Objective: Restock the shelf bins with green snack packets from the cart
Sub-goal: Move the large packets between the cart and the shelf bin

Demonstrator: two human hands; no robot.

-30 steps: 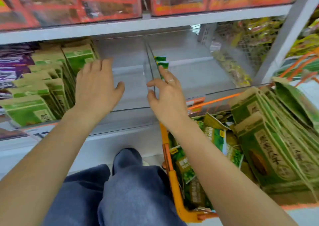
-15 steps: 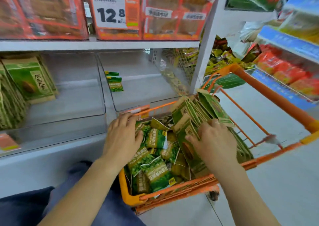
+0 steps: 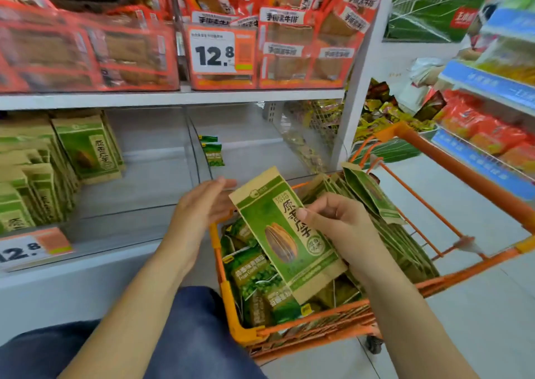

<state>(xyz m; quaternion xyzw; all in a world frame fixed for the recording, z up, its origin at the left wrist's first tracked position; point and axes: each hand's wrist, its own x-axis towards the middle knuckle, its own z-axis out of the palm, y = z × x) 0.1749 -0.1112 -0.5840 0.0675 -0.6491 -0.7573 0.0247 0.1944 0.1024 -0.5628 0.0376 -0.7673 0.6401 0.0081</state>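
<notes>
- One green packet [image 3: 286,234] is in my right hand [image 3: 344,228], pinched between thumb and curled fingers at its right edge, held tilted above the cart [image 3: 463,164] at the centre of the frame
- My left hand [image 3: 202,210] hovers just beside the packet's upper left corner, fingers straight and relaxed, holding nothing; whether the fingertips touch it I cannot tell
- More green packets stand in a row [image 3: 390,219] in the cart behind my right hand, and smaller green bags [image 3: 254,274] lie loose in the cart's near end, lower centre
- The orange cart sits at the lower right, its handle running toward the right edge
- At the left of the frame, matching packets [image 3: 86,150] stand upright in a clear shelf bin [image 3: 121,222]
- The bin next to it [image 3: 249,158], centre of the frame, holds only two small green bags [image 3: 213,154] at its back left
- A price tag [image 3: 31,248] reading 12.8 is stuck on the shelf edge at the lower left, and another one [image 3: 214,51] hangs at the upper centre among red snack packs [image 3: 301,34]
</notes>
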